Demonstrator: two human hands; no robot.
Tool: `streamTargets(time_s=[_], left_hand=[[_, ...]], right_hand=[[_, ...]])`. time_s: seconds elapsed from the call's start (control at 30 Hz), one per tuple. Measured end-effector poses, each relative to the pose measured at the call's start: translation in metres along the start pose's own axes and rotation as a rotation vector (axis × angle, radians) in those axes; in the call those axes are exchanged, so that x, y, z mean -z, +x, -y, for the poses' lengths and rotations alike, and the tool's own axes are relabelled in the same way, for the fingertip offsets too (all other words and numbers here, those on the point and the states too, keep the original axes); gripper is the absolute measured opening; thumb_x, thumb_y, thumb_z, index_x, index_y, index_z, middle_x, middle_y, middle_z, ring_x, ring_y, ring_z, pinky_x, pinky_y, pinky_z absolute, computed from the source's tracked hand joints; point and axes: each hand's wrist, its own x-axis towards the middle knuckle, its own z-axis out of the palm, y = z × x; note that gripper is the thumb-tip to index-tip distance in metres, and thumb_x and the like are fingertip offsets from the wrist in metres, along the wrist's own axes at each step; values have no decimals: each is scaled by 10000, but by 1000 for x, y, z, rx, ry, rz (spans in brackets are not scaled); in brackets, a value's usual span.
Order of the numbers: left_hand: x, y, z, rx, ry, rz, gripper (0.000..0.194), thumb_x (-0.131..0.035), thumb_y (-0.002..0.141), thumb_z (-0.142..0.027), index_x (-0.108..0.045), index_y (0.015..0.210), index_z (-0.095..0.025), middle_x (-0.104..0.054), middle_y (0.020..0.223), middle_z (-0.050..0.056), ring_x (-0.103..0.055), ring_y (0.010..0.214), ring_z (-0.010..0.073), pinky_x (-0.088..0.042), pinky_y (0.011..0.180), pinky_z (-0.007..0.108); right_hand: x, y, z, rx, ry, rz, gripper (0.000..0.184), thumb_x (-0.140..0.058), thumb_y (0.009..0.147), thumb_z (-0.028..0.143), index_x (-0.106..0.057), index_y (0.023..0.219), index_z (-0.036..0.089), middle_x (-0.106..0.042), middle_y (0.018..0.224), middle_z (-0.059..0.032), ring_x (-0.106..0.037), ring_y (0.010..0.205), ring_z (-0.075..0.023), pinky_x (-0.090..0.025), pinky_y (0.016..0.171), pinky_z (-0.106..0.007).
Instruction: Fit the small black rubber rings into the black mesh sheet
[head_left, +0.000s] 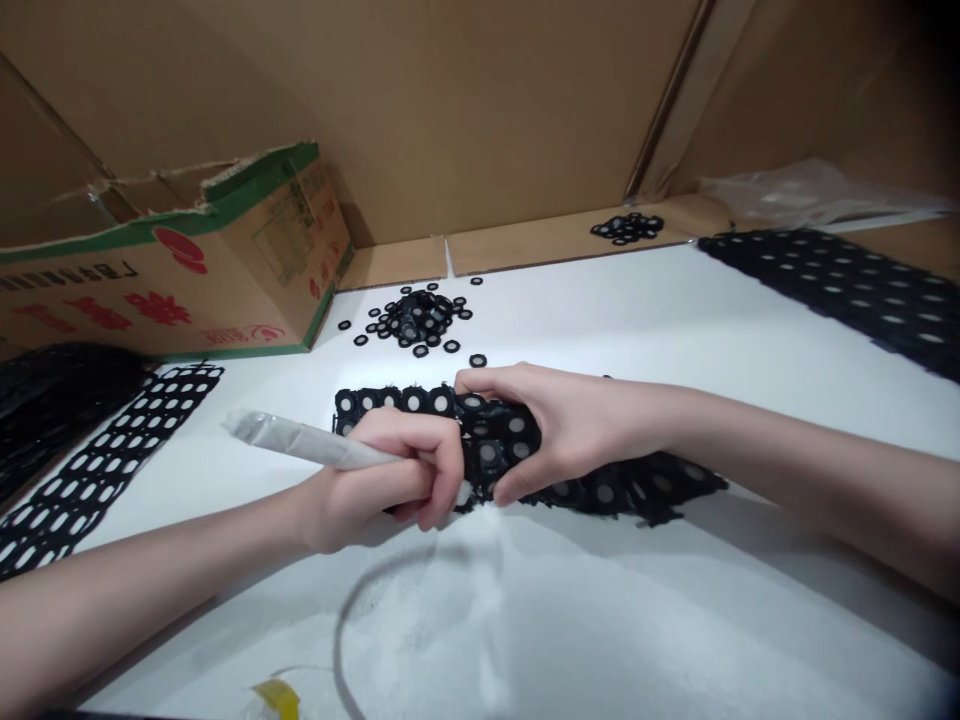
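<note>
A black rubber sheet (600,490) studded with round rings with pale centres lies across the white table (675,340). My right hand (547,425) is closed over the sheet's middle, thumb underneath, gripping it. My left hand (382,480) is a fist round a grey tape-wrapped stick (292,440), whose tip presses at the sheet just beside my right fingers. The stick's other end points left and away.
A pile of loose black rings (416,318) lies behind the sheet, another small pile (628,228) on cardboard further back. Punched-out black strips lie at left (90,465) and right (862,285). A green-edged cardboard box (187,260) stands at left. Cardboard walls enclose the back.
</note>
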Motion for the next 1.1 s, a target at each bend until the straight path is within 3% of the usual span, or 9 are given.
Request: streamTargets(time_s=[0.17, 0.3, 0.4, 0.53, 0.67, 0.8, 0.9, 1.1], left_hand=[[6, 6, -10, -27, -182, -56, 95, -477, 602, -84, -522, 545, -146, -517, 404, -2, -403, 356, 89, -242, 373, 219], [19, 14, -11, -142, -87, -199, 79, -497, 588, -88, -525, 539, -144, -568, 429, 3, -401, 342, 79, -208, 358, 213], [28, 18, -4, -184, -50, -255, 71, -494, 594, -100, -515, 546, -147, -566, 431, -2, -402, 342, 80, -205, 351, 207], [33, 22, 4, -131, -36, -241, 68, -481, 614, -97, -507, 576, -147, -582, 462, 1, -398, 346, 75, -211, 348, 195], [33, 25, 5, -107, -21, -260, 73, -486, 638, -93, -505, 595, -148, -588, 484, -4, -417, 358, 73, -227, 351, 185], [32, 26, 6, -122, 26, -273, 89, -481, 673, -85, -515, 623, -151, -596, 523, -13, -447, 398, 73, -272, 371, 179], [32, 26, 8, -144, 66, -263, 109, -466, 703, -78, -529, 651, -150, -601, 560, -16, -463, 441, 72, -313, 404, 178], [33, 25, 11, -181, 76, -230, 109, -465, 735, -78, -531, 681, -146, -599, 591, -13, -470, 479, 77, -324, 431, 192]], right_hand=[[1, 0, -3, -64, -39, -17, 849, -821, 565, 424, -475, 1299, 174, -577, 1264, -95, -539, 1123, -286, -428, 920, -351], [8, -1, -2, -89, -87, 14, 782, -792, 556, 548, -542, 1210, 198, -646, 1119, -74, -581, 997, -285, -458, 795, -345], [15, -1, -2, -126, -101, 41, 657, -673, 668, 634, -570, 1157, 207, -661, 1046, -69, -586, 934, -268, -441, 737, -335], [19, 0, -3, -159, -108, 46, 343, -502, 866, 505, -609, 966, 194, -655, 891, -47, -559, 775, -202, -391, 669, -312], [14, 6, 0, -204, -202, -27, 179, -583, 850, 362, -615, 897, 192, -636, 811, -23, -510, 728, -174, -354, 709, -321], [4, 13, 6, -235, -180, -115, 173, -491, 918, 303, -625, 899, 195, -659, 838, -18, -538, 782, -171, -329, 810, -362], [-7, 19, 4, -199, -200, -215, 90, -533, 887, 222, -579, 823, 180, -655, 852, -14, -550, 823, -168, -306, 854, -378], [-18, 20, -2, -178, -206, -277, 76, -515, 850, 154, -511, 779, 182, -626, 826, -18, -535, 813, -178, -310, 806, -375]])
